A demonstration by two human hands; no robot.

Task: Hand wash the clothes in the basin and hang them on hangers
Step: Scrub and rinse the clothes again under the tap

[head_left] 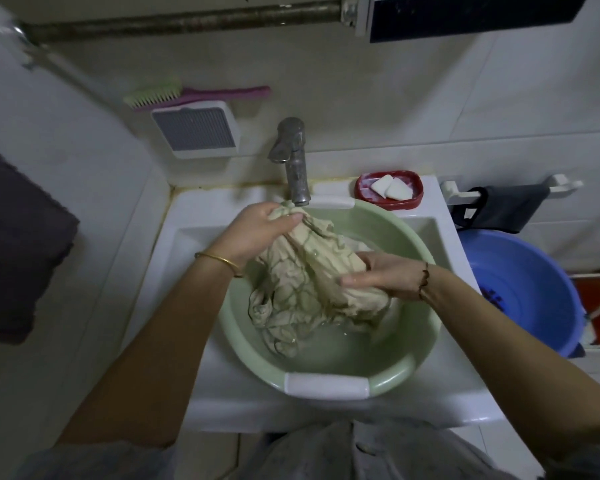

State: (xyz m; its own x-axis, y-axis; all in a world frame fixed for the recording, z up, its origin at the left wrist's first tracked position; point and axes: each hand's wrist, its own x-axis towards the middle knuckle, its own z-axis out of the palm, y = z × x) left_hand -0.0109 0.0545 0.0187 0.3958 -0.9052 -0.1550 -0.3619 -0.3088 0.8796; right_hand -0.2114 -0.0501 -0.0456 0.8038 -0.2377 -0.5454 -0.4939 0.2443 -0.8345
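A wet beige garment (302, 275) with a dark line pattern is bunched above a pale green basin (378, 379) that sits in the white sink (174, 251). My left hand (257, 230) grips the garment's upper end just below the tap (293, 161). My right hand (385, 275) holds the lower right part of the bundle, thumb on top and fingers wrapped under the cloth. The garment's lower end trails into shallow water in the basin. No hangers are in view.
A red soap dish (414, 199) with white soap pieces (390, 188) sits at the sink's back right. A blue basin (530, 289) stands to the right. A brush (160, 95) and a grey box (196, 131) are by the wall. A dark towel (14, 244) hangs at left.
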